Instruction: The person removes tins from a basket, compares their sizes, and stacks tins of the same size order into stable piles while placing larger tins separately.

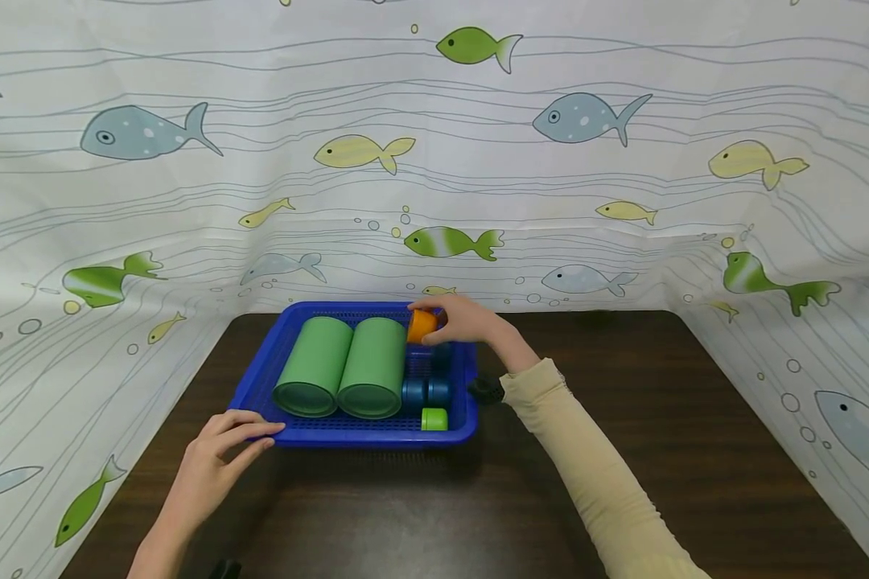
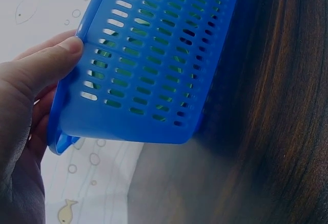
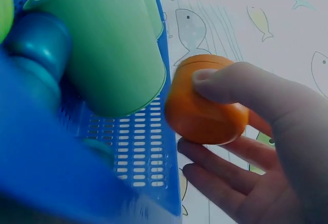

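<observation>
dark wood-grain counter (image 1: 695, 434), walled behind and on both sides by white sheeting (image 1: 434, 189) printed with green, yellow and blue-grey fish, wavy lines, bubbles. blue perforated basket (image 1: 376, 438) on the counter, toward the far edge, left of centre.

left hand (image 1: 213, 462) at the near left corner of the basket, fingers clamped on the rim: thumb on the near face, others round behind, per left wrist view.

right hand (image 1: 467, 319), arm in beige sleeve (image 1: 586, 466), at the far right corner. fingers clamped on small orange cup (image 1: 421, 327), thumb on one side, others opposite. cup just right of the far end of the second cylinder, near the rim. can't tell from these views if touching the basket.

inside basket: left green cylinder (image 1: 315, 366) and right green cylinder (image 1: 372, 366), both big, lying side by side, rimmed ends toward the near wall. right of those: two small dark blue cups (image 1: 413, 394) side by side, plus a third dark blue item (image 1: 442, 356) beyond, partly hidden under the right hand. lime green cup (image 1: 434, 419) at the near right corner.
</observation>
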`<state>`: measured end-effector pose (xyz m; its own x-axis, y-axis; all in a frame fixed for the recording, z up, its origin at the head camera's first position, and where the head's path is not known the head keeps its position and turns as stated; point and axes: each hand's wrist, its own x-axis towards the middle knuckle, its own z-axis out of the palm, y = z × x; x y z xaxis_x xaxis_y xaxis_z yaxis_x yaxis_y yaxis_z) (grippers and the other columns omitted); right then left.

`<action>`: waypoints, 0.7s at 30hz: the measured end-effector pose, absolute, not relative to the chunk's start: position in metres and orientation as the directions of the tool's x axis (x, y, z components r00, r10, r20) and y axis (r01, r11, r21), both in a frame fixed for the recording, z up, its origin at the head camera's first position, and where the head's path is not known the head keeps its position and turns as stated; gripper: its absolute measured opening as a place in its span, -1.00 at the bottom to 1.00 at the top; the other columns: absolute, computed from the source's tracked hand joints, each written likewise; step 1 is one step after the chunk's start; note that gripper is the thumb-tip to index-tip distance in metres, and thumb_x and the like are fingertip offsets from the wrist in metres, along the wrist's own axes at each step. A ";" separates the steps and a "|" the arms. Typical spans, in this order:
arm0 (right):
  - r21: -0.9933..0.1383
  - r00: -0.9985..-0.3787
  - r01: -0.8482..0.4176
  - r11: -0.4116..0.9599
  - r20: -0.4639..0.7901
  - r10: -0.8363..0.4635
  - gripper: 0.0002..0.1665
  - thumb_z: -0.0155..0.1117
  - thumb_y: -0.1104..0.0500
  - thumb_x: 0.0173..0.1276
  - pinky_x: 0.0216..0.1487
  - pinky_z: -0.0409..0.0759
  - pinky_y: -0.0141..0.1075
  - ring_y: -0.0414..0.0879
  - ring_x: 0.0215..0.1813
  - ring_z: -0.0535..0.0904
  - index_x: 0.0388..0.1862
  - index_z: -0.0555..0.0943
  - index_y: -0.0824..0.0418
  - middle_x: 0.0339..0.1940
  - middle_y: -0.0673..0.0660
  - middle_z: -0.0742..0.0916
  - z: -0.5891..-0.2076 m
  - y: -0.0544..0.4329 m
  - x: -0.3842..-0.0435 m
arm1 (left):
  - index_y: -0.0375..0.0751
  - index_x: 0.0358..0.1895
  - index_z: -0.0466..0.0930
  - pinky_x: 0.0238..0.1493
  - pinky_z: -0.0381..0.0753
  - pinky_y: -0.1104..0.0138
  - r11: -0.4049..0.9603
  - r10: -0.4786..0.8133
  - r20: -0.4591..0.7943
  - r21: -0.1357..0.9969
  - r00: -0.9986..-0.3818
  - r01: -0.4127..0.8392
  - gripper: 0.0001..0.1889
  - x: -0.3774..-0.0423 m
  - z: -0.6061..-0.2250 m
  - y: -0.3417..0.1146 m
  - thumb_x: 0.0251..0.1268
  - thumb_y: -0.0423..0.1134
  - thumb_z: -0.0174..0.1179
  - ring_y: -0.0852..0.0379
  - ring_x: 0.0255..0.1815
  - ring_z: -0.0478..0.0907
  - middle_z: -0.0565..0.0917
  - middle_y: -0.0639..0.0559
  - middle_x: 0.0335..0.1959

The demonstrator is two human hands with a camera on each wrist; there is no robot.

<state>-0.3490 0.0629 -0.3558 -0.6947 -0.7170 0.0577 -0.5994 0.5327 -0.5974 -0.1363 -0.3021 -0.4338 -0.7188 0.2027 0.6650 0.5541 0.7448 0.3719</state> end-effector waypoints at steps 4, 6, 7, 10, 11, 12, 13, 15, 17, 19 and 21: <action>-0.660 -0.712 -0.577 0.481 0.119 -0.692 -0.26 0.43 0.15 0.25 0.16 0.62 -0.12 0.05 0.04 0.62 0.41 0.43 0.12 0.21 0.17 0.62 -0.355 0.074 -0.344 | 0.00 -0.18 0.80 -0.07 0.32 0.61 0.748 0.203 0.671 0.363 -0.713 0.555 -0.50 -0.135 -0.434 -0.302 -0.22 -0.63 0.47 0.47 -0.07 0.36 0.63 0.20 -0.20; -0.687 -0.719 -0.572 0.448 0.158 -0.677 -0.26 0.43 0.17 0.25 0.18 0.63 -0.11 0.08 0.08 0.64 0.41 0.43 0.10 0.24 0.18 0.61 -0.354 0.081 -0.339 | 0.01 -0.18 0.80 -0.07 0.33 0.62 0.751 0.204 0.676 0.357 -0.708 0.556 -0.50 -0.135 -0.433 -0.301 -0.22 -0.63 0.47 0.47 -0.08 0.37 0.63 0.22 -0.19; -0.702 -0.721 -0.569 0.428 0.175 -0.671 -0.27 0.43 0.20 0.25 0.19 0.63 -0.10 0.10 0.10 0.65 0.41 0.43 0.10 0.26 0.18 0.60 -0.354 0.084 -0.337 | 0.01 -0.18 0.80 -0.06 0.33 0.63 0.750 0.204 0.684 0.350 -0.700 0.561 -0.49 -0.135 -0.433 -0.301 -0.24 -0.63 0.48 0.46 -0.08 0.38 0.64 0.22 -0.20; -0.728 -0.735 -0.560 0.396 0.217 -0.642 -0.26 0.44 0.21 0.25 0.19 0.63 -0.09 0.12 0.16 0.64 0.41 0.43 0.09 0.30 0.18 0.58 -0.353 0.095 -0.331 | 0.02 -0.18 0.80 -0.06 0.33 0.63 0.753 0.204 0.694 0.340 -0.691 0.564 -0.49 -0.135 -0.431 -0.299 -0.25 -0.62 0.48 0.45 -0.08 0.38 0.65 0.21 -0.21; -0.735 -0.738 -0.558 0.385 0.229 -0.634 -0.26 0.44 0.21 0.26 0.19 0.63 -0.09 0.11 0.16 0.64 0.42 0.43 0.09 0.30 0.17 0.58 -0.354 0.098 -0.330 | 0.02 -0.18 0.80 -0.06 0.33 0.62 0.753 0.202 0.695 0.339 -0.690 0.563 -0.49 -0.135 -0.431 -0.299 -0.25 -0.62 0.48 0.44 -0.09 0.38 0.65 0.20 -0.21; -0.741 -0.744 -0.556 0.377 0.242 -0.623 -0.26 0.44 0.22 0.25 0.18 0.63 -0.07 0.11 0.15 0.64 0.41 0.43 0.09 0.30 0.17 0.59 -0.354 0.102 -0.328 | 0.02 -0.18 0.80 -0.07 0.33 0.62 0.754 0.201 0.696 0.340 -0.689 0.562 -0.49 -0.134 -0.431 -0.299 -0.25 -0.62 0.48 0.44 -0.09 0.38 0.65 0.19 -0.21; -0.746 -0.751 -0.551 0.374 0.249 -0.611 -0.26 0.44 0.21 0.26 0.18 0.63 -0.06 0.11 0.15 0.64 0.41 0.42 0.09 0.29 0.17 0.58 -0.354 0.105 -0.327 | 0.01 -0.19 0.80 -0.07 0.33 0.61 0.755 0.198 0.696 0.341 -0.690 0.561 -0.50 -0.134 -0.431 -0.298 -0.25 -0.62 0.48 0.44 -0.09 0.38 0.65 0.19 -0.21; -0.758 -0.764 -0.544 0.360 0.271 -0.586 -0.26 0.44 0.22 0.26 0.19 0.62 -0.03 0.11 0.15 0.64 0.41 0.41 0.12 0.28 0.18 0.58 -0.353 0.112 -0.324 | 0.00 -0.19 0.80 -0.07 0.33 0.61 0.760 0.194 0.693 0.341 -0.694 0.553 -0.50 -0.134 -0.432 -0.298 -0.25 -0.62 0.48 0.44 -0.10 0.38 0.65 0.21 -0.21; -0.767 -0.773 -0.540 0.346 0.289 -0.565 -0.26 0.43 0.23 0.26 0.20 0.61 -0.05 0.11 0.15 0.64 0.41 0.39 0.16 0.28 0.19 0.58 -0.352 0.119 -0.321 | 0.00 -0.20 0.80 -0.06 0.33 0.62 0.763 0.191 0.695 0.338 -0.693 0.550 -0.50 -0.133 -0.432 -0.298 -0.26 -0.63 0.48 0.44 -0.09 0.39 0.65 0.22 -0.21; -0.781 -0.781 -0.530 0.331 0.297 -0.550 -0.27 0.43 0.25 0.27 0.21 0.62 -0.07 0.11 0.15 0.64 0.39 0.37 0.16 0.27 0.21 0.57 -0.350 0.124 -0.317 | -0.01 -0.20 0.81 -0.06 0.33 0.63 0.762 0.188 0.697 0.341 -0.692 0.550 -0.49 -0.133 -0.431 -0.297 -0.28 -0.64 0.48 0.43 -0.09 0.40 0.66 0.22 -0.22; -0.792 -0.788 -0.524 0.313 0.312 -0.531 -0.28 0.43 0.27 0.26 0.19 0.63 -0.12 0.12 0.14 0.64 0.37 0.37 0.16 0.25 0.23 0.57 -0.347 0.129 -0.314 | 0.01 -0.20 0.80 -0.05 0.33 0.63 0.761 0.184 0.697 0.345 -0.693 0.549 -0.48 -0.133 -0.430 -0.297 -0.27 -0.64 0.48 0.43 -0.09 0.40 0.66 0.22 -0.22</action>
<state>-0.3135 0.1292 -0.3473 -0.7880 -0.5310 0.3115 -0.5239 0.3127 -0.7923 -0.1331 -0.2973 -0.4297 -0.6928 0.1837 0.6973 0.5489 0.7614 0.3448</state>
